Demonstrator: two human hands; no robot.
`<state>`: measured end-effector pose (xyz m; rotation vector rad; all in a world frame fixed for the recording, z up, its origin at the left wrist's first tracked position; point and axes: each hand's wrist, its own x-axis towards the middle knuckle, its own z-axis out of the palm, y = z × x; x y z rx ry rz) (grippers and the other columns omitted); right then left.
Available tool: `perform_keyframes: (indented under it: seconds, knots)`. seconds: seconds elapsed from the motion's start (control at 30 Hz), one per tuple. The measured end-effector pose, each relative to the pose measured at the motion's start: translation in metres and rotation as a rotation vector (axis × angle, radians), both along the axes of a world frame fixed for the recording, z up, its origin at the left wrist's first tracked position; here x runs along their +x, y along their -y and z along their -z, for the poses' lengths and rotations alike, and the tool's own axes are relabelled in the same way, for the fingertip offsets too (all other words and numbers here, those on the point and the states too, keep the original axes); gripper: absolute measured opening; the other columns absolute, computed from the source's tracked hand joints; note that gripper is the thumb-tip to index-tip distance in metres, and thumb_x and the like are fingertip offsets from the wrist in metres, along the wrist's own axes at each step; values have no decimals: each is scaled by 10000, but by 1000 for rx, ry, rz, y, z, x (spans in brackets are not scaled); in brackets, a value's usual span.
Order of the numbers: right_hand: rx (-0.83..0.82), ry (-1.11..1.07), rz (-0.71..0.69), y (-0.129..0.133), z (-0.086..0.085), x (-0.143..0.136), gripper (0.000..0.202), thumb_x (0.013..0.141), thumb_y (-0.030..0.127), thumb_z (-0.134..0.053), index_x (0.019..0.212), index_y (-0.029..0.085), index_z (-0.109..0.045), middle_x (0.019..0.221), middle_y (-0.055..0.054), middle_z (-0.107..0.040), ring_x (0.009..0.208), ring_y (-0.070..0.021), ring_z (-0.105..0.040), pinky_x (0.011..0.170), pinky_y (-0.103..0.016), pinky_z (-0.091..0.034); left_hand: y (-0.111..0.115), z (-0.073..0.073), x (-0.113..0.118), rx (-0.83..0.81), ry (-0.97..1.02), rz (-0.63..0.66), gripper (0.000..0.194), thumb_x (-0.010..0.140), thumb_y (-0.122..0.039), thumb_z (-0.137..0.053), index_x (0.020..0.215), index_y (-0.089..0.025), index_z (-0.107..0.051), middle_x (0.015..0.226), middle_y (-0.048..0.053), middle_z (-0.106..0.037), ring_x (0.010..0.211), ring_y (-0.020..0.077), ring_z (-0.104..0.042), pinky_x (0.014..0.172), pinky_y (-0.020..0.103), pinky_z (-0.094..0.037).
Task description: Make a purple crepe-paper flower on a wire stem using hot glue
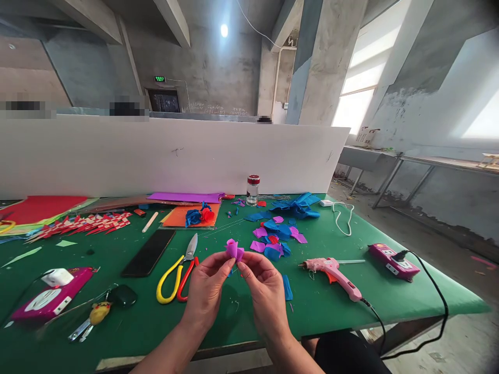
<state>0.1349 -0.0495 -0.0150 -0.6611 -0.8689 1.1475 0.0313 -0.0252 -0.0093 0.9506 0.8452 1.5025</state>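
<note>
Both forearms reach forward over the near edge of the desk (312, 309) and slant inward, the wrists well apart and the fingertips nearly meeting. The left hand (208, 285) is clamped on the purple paper (233, 249), thumb against curled fingers; the right hand (265, 291) pinches it from the other side in the same way. Both thumbs point up and inward, and the paper stands at their tips, between the hands and above the desk. The scissors (189, 254) lie just left of the left hand, which partly hides the red handle. Petals (258, 246) lie beyond the right hand, a blue strip (287, 287) just beside it, the glue gun (331, 267) farther right.
</note>
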Motion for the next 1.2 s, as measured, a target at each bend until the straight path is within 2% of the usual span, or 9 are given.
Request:
perform_keyframes:
  seconds: [0.33, 0.57, 0.73, 0.87, 0.97, 1.07, 1.2]
  knots:
    - [-14, 35, 110, 1, 1, 1, 194, 760, 288, -742, 896, 185, -650, 832, -23, -716, 783, -145, -657, 719, -249, -522, 2, 6, 0, 63, -61, -13, 194, 672, -291, -791, 841, -200, -761, 873, 43, -762, 885, 190, -666, 840, 283, -504]
    - [25, 196, 189, 2, 2, 0, 174, 791, 300, -698, 908, 185, -640, 902, -58, -726, 853, -195, -683, 778, -315, -541, 3, 7, 0, 90, -78, -68, 183, 661, -294, -800, 825, -222, -765, 853, 23, -753, 862, 178, -660, 810, 270, -514]
    - [129, 414, 323, 1, 10, 0, 134, 848, 251, -623, 971, 199, -625, 957, -61, -709, 894, -198, -674, 804, -335, -540, 7, 6, 1, 37, -70, -87, 190, 631, -263, -818, 806, -213, -762, 815, 18, -742, 848, 171, -644, 802, 262, -503]
    - [265, 557, 386, 1, 12, 1, 184, 866, 169, -567, 1041, 211, -601, 995, -55, -696, 913, -180, -667, 823, -327, -540, 7, 2, 0, -23, -69, -75, 228, 576, -267, -842, 780, -195, -769, 730, 15, -724, 729, 150, -610, 715, 247, -497]
    - [320, 637, 450, 2, 12, 1, 224, 850, 138, -571, 1053, 221, -611, 985, -49, -704, 881, -180, -668, 784, -320, -543, 7, -2, 0, -74, -65, -81, 243, 530, -274, -861, 738, -185, -775, 690, 27, -723, 711, 163, -617, 722, 267, -500]
    - [305, 646, 497, 2, 13, 2, 216, 836, 136, -597, 1022, 239, -638, 945, -38, -716, 827, -183, -670, 760, -326, -538, 9, -4, 1, -86, -64, -81, 244, 517, -274, -866, 730, -189, -782, 698, 41, -734, 764, 196, -644, 777, 302, -503]
    - [242, 561, 474, 2, 12, 3, 159, 835, 166, -619, 970, 243, -655, 917, -43, -713, 803, -189, -665, 747, -339, -541, 13, -2, 3, -37, -99, -61, 246, 570, -284, -844, 794, -202, -786, 758, 43, -746, 831, 213, -649, 794, 309, -508]
